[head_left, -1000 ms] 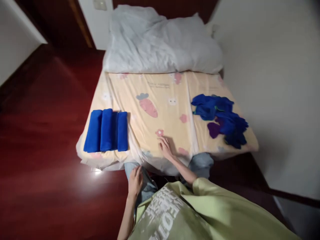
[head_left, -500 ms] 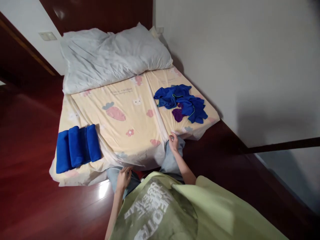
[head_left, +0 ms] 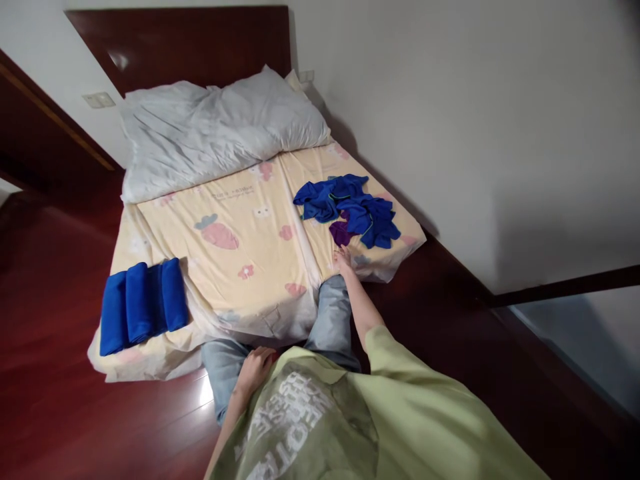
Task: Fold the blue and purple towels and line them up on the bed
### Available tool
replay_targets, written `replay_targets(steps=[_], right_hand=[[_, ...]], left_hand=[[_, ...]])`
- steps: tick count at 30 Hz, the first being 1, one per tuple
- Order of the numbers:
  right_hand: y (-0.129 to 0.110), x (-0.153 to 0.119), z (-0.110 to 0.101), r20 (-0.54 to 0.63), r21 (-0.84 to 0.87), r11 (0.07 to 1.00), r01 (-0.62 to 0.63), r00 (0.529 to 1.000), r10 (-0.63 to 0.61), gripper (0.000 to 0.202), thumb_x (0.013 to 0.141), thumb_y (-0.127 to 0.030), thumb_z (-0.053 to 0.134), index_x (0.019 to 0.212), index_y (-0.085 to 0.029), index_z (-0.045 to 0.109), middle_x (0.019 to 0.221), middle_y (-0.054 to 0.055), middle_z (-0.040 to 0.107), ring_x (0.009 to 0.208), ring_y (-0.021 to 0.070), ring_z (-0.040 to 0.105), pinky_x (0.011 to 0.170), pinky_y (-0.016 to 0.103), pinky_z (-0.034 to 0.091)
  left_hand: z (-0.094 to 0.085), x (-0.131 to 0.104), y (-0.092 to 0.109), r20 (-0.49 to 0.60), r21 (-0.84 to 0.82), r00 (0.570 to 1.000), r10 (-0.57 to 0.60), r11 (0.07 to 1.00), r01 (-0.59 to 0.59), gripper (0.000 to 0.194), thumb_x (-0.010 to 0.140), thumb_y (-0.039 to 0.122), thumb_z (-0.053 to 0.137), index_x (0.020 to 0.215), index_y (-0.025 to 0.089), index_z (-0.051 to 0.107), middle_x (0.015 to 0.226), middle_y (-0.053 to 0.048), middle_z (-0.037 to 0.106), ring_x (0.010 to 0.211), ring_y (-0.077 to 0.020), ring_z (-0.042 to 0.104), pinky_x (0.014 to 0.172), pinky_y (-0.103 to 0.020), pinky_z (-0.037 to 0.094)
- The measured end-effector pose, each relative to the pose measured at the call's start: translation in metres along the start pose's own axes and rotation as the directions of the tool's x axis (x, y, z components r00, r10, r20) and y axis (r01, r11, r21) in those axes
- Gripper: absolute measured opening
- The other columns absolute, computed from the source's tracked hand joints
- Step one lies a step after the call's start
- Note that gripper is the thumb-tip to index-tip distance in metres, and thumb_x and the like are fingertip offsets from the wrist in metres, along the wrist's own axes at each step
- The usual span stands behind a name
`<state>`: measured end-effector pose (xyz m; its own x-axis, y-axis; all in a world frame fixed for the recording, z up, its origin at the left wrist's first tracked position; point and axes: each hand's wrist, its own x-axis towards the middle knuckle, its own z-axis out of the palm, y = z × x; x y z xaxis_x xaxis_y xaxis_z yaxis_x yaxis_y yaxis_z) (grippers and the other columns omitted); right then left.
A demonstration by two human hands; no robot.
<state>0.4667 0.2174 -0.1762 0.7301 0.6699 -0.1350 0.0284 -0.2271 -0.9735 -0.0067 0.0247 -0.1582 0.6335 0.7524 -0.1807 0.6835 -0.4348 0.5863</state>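
Note:
My right hand (head_left: 343, 259) is over the bed's front edge, its fingers apart and loosely bent, just in front of a purple cloth (head_left: 341, 233). Nothing shows in its grasp. My left hand (head_left: 256, 368) rests empty near my lap, fingers lying loosely over the jeans and shirt hem. A crumpled heap of blue cloths (head_left: 373, 213) with green edging lies beside and behind the purple one. On the bed's left front corner, several folded or rolled blue cloths (head_left: 143, 307) sit side by side.
The bed (head_left: 260, 247) has a pale yellow sheet with carrot and flower prints. A large grey-white pillow (head_left: 220, 127) lies against the dark wooden headboard (head_left: 200, 43). A white wall stands to the right, and dark red floor (head_left: 45, 320) shows at the left.
My right hand has moved forward from my knee towards the purple cloth. My left hand has drawn back towards my shirt. The view has tilted up, showing more headboard.

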Motion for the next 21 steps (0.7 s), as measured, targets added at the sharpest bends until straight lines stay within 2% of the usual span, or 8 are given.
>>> replay_targets(steps=[2, 4, 8, 10, 12, 14, 16, 21], right_hand=[[-0.005, 0.008, 0.003, 0.003, 0.048, 0.991, -0.128, 0.992, 0.128, 0.058, 0.076, -0.032, 0.058, 0.133, -0.022, 0.06, 0.105, 0.006, 0.07, 0.074, 0.0156, 0.064, 0.066, 0.029, 0.059], [-0.01, 0.013, 0.006, 0.002, 0.058, 0.987, -0.149, 0.989, 0.149, 0.057, 0.077, -0.03, 0.057, 0.133, -0.02, 0.059, 0.099, 0.006, 0.07, 0.071, 0.0145, 0.062, 0.064, 0.027, 0.057], [-0.024, 0.015, 0.012, -0.001, 0.06, 0.995, -0.081, 0.997, 0.081, 0.054, 0.08, -0.03, 0.056, 0.131, -0.015, 0.061, 0.099, 0.008, 0.071, 0.075, 0.0161, 0.062, 0.07, 0.029, 0.057], [-0.033, 0.011, 0.015, 0.014, 0.057, 0.998, -0.008, 1.0, 0.007, 0.054, 0.08, -0.029, 0.056, 0.132, -0.014, 0.062, 0.111, 0.011, 0.071, 0.084, 0.0171, 0.063, 0.079, 0.031, 0.058], [-0.044, 0.001, 0.02, 0.062, 0.024, 0.991, 0.128, 0.99, -0.129, 0.055, 0.081, -0.027, 0.054, 0.133, -0.013, 0.062, 0.128, 0.016, 0.067, 0.094, 0.018, 0.063, 0.089, 0.034, 0.057], [-0.057, -0.014, 0.028, 0.153, -0.02, 0.954, 0.298, 0.944, -0.291, 0.054, 0.084, -0.026, 0.052, 0.135, -0.012, 0.062, 0.139, 0.019, 0.062, 0.103, 0.0198, 0.063, 0.096, 0.036, 0.055], [-0.07, -0.037, 0.038, 0.256, -0.039, 0.901, 0.432, 0.876, -0.409, 0.052, 0.089, -0.028, 0.051, 0.138, -0.012, 0.061, 0.141, 0.019, 0.061, 0.11, 0.0222, 0.062, 0.1, 0.038, 0.054], [-0.1, -0.124, 0.071, 0.466, 0.058, 0.765, 0.641, 0.661, -0.588, 0.047, 0.098, -0.031, 0.049, 0.141, -0.018, 0.06, 0.143, 0.016, 0.06, 0.126, 0.0245, 0.058, 0.113, 0.042, 0.047]], left_hand=[[-0.002, -0.002, 0.0, -0.016, -0.021, 1.0, -0.026, 0.999, 0.026, 0.037, 0.097, 0.021, 0.043, 0.111, 0.02, 0.076, 0.11, -0.01, 0.076, 0.101, -0.0229, 0.07, 0.093, -0.035, 0.053], [-0.005, -0.004, 0.0, -0.019, -0.031, 0.999, -0.043, 0.999, 0.043, 0.037, 0.096, 0.021, 0.043, 0.111, 0.02, 0.077, 0.11, -0.01, 0.076, 0.102, -0.0237, 0.07, 0.094, -0.036, 0.054], [-0.011, -0.006, 0.002, -0.029, -0.029, 0.997, -0.07, 0.997, 0.069, 0.038, 0.096, 0.021, 0.042, 0.11, 0.022, 0.077, 0.109, -0.01, 0.076, 0.101, -0.0243, 0.071, 0.093, -0.036, 0.055], [-0.012, -0.005, 0.001, -0.046, -0.031, 0.996, -0.075, 0.997, 0.073, 0.038, 0.096, 0.022, 0.042, 0.11, 0.021, 0.077, 0.109, -0.01, 0.077, 0.1, -0.0239, 0.071, 0.092, -0.035, 0.056], [-0.013, -0.004, 0.001, -0.068, -0.041, 0.996, -0.065, 0.997, 0.062, 0.037, 0.097, 0.024, 0.042, 0.11, 0.021, 0.077, 0.108, -0.009, 0.077, 0.098, -0.0234, 0.072, 0.091, -0.035, 0.056], [-0.012, -0.003, 0.001, -0.099, -0.074, 0.994, -0.047, 0.996, 0.04, 0.036, 0.098, 0.026, 0.043, 0.109, 0.022, 0.077, 0.107, -0.008, 0.077, 0.097, -0.0228, 0.073, 0.089, -0.034, 0.057], [-0.013, -0.001, 0.001, -0.148, -0.134, 0.988, -0.048, 0.991, 0.028, 0.034, 0.099, 0.03, 0.044, 0.108, 0.022, 0.076, 0.107, -0.008, 0.077, 0.098, -0.0227, 0.073, 0.089, -0.034, 0.058], [-0.022, 0.006, 0.002, -0.324, -0.284, 0.936, -0.139, 0.958, 0.044, 0.033, 0.101, 0.037, 0.046, 0.111, 0.019, 0.072, 0.108, -0.009, 0.075, 0.096, -0.0228, 0.073, 0.089, -0.036, 0.059]])
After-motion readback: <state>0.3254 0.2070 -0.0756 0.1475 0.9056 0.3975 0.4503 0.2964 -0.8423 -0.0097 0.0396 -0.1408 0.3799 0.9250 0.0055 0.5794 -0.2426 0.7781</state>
